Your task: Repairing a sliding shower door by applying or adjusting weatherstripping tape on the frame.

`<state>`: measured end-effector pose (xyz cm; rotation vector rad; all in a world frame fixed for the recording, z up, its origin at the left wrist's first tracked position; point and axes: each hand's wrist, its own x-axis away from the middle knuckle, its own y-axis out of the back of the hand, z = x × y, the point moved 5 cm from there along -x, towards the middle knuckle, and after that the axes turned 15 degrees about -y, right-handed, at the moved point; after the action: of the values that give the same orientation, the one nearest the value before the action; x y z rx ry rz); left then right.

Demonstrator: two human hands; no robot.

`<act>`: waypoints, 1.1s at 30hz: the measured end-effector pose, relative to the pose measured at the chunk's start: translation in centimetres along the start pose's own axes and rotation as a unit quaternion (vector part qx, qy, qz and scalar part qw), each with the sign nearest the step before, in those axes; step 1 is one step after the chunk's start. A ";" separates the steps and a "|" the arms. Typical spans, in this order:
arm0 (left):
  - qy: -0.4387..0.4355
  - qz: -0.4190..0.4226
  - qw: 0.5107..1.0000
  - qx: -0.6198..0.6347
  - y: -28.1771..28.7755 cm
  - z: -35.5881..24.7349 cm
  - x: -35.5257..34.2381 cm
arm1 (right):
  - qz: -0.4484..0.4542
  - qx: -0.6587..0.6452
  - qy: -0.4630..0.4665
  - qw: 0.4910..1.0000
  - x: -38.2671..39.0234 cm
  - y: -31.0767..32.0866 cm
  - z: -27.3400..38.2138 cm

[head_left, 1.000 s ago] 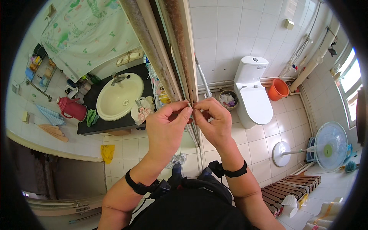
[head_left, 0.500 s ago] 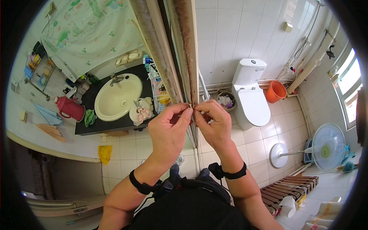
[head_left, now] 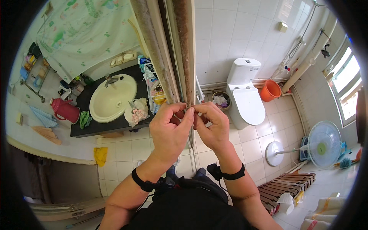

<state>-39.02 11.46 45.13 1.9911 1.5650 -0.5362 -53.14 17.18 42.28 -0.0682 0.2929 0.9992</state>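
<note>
The tall, beige-and-brown stained door frame (head_left: 183, 50) stands upright before the person, running down to both hands; it looks stiff, heavy and rough, best pinched along its narrow edge. The bare left hand (head_left: 170, 124) and bare right hand (head_left: 213, 122) nearly touch there, thumbs and forefingers bunched; whether they grip the edge or something tiny is hidden. Compared with a second ago, the cream oval sink (head_left: 107, 97) and white ceramic toilet (head_left: 248, 105) sit farther left in view, while the hands stay together.
</note>
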 end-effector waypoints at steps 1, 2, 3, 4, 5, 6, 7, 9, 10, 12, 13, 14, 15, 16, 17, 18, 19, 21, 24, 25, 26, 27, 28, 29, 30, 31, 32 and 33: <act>0.000 0.000 1.000 0.001 0.0 -0.1 -0.1 | 0.000 0.001 0.000 1.000 0.1 0.0 0.0; 0.014 0.007 1.000 0.004 -0.1 -0.1 -0.1 | 0.004 -0.009 -0.015 1.000 0.1 0.1 -0.2; 0.027 0.014 1.000 0.006 -0.2 0.0 -0.1 | 0.008 -0.018 -0.030 0.999 0.1 0.1 -0.5; 0.027 0.015 0.999 0.007 -0.4 0.2 -0.1 | 0.008 -0.018 -0.030 0.999 0.1 0.2 -0.7; 0.014 0.015 1.000 0.008 -0.5 0.5 -0.1 | 0.006 -0.023 -0.031 0.999 0.1 0.3 -0.9; 0.001 0.015 1.000 0.009 -0.7 0.8 -0.1 | 0.003 -0.028 -0.031 0.999 0.1 0.4 -1.1; 0.001 0.016 1.000 0.010 -0.8 1.2 0.1 | 0.003 -0.028 -0.032 0.999 0.1 0.5 -1.3; 0.004 0.024 0.999 0.024 -1.0 1.9 0.3 | -0.011 -0.019 -0.027 0.999 0.2 0.9 -1.6; 0.005 0.025 0.999 0.025 -0.9 2.0 0.2 | -0.012 -0.018 -0.027 0.999 0.2 1.0 -1.6; -0.042 0.048 0.998 0.002 -0.7 1.4 -0.1 | -0.028 -0.005 -0.026 0.999 0.2 1.3 -1.7; -0.041 0.049 0.998 0.004 -0.6 1.4 -0.1 | -0.028 -0.004 -0.027 0.999 0.2 1.4 -1.7; -0.045 0.057 0.997 0.018 -0.6 1.3 -0.2 | -0.030 -0.004 -0.028 0.999 0.2 1.4 -1.6; -0.050 0.064 0.996 0.032 -0.6 1.3 -0.2 | -0.031 -0.004 -0.029 0.999 0.2 1.4 -1.5; -0.050 0.064 0.996 0.032 -0.5 1.5 -0.2 | -0.031 -0.003 -0.029 0.999 0.1 1.5 -1.5; -0.055 0.065 0.996 0.041 -0.5 1.8 -0.1 | -0.015 0.009 -0.025 1.000 0.0 1.6 -1.5; -0.060 0.066 0.995 0.049 -0.4 2.0 -0.1 | 0.002 0.022 -0.020 1.000 -0.1 1.5 -1.4; -0.060 0.066 0.995 0.049 -0.3 2.1 -0.1 | 0.002 0.022 -0.020 1.000 -0.1 1.5 -1.3; -0.040 0.074 0.994 0.074 -0.3 2.4 -0.1 | 0.011 0.014 -0.019 1.000 -0.3 1.4 -1.1; -0.068 0.090 0.992 0.061 -0.1 2.1 -0.3 | 0.004 -0.023 -0.027 0.999 -0.2 1.2 -0.8; -0.069 0.090 0.992 0.062 0.0 2.1 -0.3 | 0.003 -0.022 -0.026 0.999 -0.3 1.2 -0.7; -0.056 0.096 0.991 0.072 0.1 2.3 -0.3 | 0.016 -0.037 -0.029 0.999 -0.4 1.1 -0.6; -0.044 0.101 0.990 0.082 0.2 2.4 -0.2 | 0.029 -0.051 -0.031 0.998 -0.5 0.9 -0.5; -0.044 0.101 0.991 0.082 0.3 2.3 -0.3 | 0.029 -0.051 -0.031 0.998 -0.6 0.9 -0.5; -0.029 0.108 0.991 0.080 0.4 2.3 -0.3 | 0.041 -0.053 -0.038 0.997 -0.7 0.9 -0.6; -0.015 0.114 0.990 0.078 0.4 2.3 -0.3 | 0.052 -0.055 -0.045 0.996 -0.7 0.8 -0.7; -0.015 0.113 0.990 0.079 0.4 2.5 -0.3 | 0.053 -0.054 -0.045 0.996 -0.8 0.8 -0.9; -0.040 0.110 0.990 0.083 0.2 2.6 -0.3 | 0.057 -0.063 -0.047 0.995 -0.9 0.8 -1.1; -0.065 0.107 0.988 0.087 0.2 2.6 -0.4 | 0.061 -0.072 -0.050 0.994 -0.9 0.9 -1.2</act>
<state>-38.89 9.52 43.41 2.1736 1.2454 -0.7184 -54.57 16.67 41.41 -0.1332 0.1345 1.1416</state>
